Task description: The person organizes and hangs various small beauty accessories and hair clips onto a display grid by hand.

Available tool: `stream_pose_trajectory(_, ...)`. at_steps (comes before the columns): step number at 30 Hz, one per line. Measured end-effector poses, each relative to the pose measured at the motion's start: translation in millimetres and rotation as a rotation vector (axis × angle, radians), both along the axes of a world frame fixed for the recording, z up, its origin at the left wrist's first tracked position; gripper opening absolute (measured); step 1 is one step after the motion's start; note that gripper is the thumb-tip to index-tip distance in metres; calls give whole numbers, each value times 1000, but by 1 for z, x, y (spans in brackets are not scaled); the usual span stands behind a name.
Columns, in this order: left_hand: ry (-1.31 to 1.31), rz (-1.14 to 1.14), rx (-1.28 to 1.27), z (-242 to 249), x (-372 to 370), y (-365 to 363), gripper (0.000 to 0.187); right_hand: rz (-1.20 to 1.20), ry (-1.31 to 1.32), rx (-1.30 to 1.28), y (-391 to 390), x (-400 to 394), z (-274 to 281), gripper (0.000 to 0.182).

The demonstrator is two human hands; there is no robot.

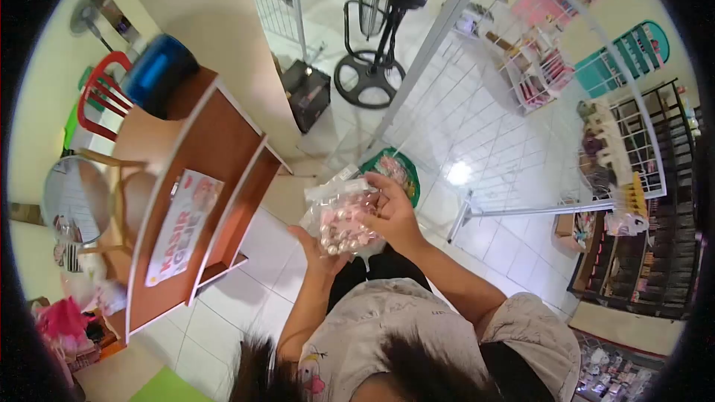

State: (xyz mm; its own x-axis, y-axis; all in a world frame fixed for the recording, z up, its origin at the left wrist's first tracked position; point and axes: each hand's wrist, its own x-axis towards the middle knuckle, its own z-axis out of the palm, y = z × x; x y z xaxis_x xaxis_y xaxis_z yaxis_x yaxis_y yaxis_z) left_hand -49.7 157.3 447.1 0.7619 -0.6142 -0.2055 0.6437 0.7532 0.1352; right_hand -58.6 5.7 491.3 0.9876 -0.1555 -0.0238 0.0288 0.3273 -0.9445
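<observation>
In front of my body is a clear plastic packet [346, 225] with pink and pearly white beaded pieces inside. My right hand [395, 216] grips its right side, the thumb lying over the front. My left hand [322, 253] supports the packet at its lower left, the thumb sticking out to the side and the fingers mostly hidden beneath it. Just beyond my right hand, a green basket or bag [411, 197] with packaged goods in it stands low down, partly covered by the hand and packet.
To the left is a brown counter [160, 171] with a printed sign [184, 227] and a blue cylinder [160, 74] on top. A black fan [380, 37] stands ahead. A white wire rack [551, 141] rises at the right, with dark shelving [640, 253] behind. Tiles cover the floor.
</observation>
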Motion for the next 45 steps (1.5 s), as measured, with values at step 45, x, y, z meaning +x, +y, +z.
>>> stream_pose_trajectory(45, -357, -356, 323, 133, 212, -98, 72, -1099, -435, -234, -156, 96, 161, 10)
